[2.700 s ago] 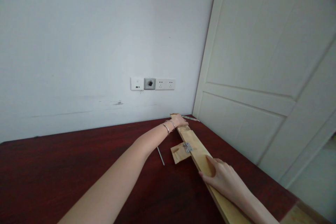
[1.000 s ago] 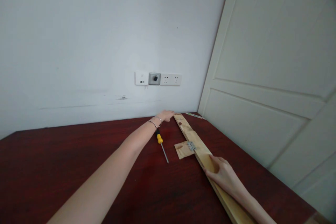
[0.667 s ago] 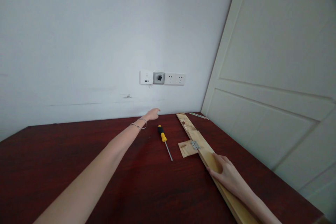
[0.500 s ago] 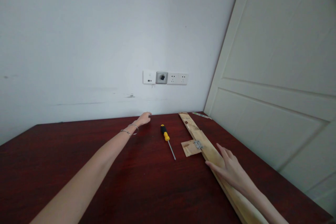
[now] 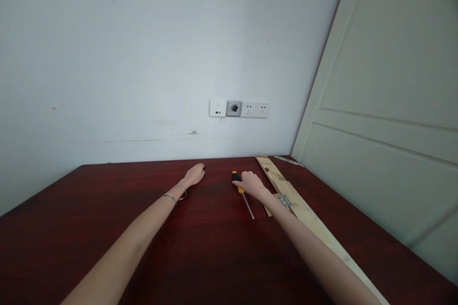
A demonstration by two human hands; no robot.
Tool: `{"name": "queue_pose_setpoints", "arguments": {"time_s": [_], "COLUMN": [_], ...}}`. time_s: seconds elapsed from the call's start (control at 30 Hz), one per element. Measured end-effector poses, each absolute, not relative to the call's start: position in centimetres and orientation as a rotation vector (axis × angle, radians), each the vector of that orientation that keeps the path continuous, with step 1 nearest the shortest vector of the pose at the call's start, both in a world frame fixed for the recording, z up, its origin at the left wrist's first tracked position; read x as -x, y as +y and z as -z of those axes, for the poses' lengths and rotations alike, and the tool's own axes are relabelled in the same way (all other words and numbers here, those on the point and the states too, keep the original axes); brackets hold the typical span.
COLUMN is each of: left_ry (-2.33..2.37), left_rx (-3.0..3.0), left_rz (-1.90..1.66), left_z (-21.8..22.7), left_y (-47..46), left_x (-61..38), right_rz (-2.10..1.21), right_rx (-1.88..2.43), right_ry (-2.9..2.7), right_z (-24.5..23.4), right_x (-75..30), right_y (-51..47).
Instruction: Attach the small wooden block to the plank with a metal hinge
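**Dark red table with a screwdriver under the right hand**

Dark red wood is seen across the whole lower view, backed by a white wall on which a row of sockets is mounted. A pale panelled door is seen at the right.

The right hand is closed over the screwdriver's yellow-and-black handle. The tool lies on the table, and its metal shaft is pointed back toward the person. The left hand is laid open, palm down, on the bare wood, well apart from the tool. Two thin bangles are worn on its wrist.

A long wooden plank is laid just right of the right hand, along the table's right side. A small metal hinge is fixed at its left edge.
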State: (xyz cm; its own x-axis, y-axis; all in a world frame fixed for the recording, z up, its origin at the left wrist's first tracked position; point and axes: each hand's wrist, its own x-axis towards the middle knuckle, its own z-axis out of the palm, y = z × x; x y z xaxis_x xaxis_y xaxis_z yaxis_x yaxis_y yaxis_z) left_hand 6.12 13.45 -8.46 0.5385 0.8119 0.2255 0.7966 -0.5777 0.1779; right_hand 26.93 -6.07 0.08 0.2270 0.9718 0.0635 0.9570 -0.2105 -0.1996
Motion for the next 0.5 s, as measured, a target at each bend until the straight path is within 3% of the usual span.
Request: {"name": "queue_pose_setpoints", "arguments": {"time_s": [0.5], "left_ry": [1.454], "left_rx": [-2.701], "left_rz": [-0.495], "left_z": [8.5], "left_y": [13.2], "left_x": [-6.1], "right_rz": [-0.204], "right_rx": [2.315], "right_ry": [-1.716], "right_z": [2.0], "right_x": [-27.5], "right_y": [-3.8]}}
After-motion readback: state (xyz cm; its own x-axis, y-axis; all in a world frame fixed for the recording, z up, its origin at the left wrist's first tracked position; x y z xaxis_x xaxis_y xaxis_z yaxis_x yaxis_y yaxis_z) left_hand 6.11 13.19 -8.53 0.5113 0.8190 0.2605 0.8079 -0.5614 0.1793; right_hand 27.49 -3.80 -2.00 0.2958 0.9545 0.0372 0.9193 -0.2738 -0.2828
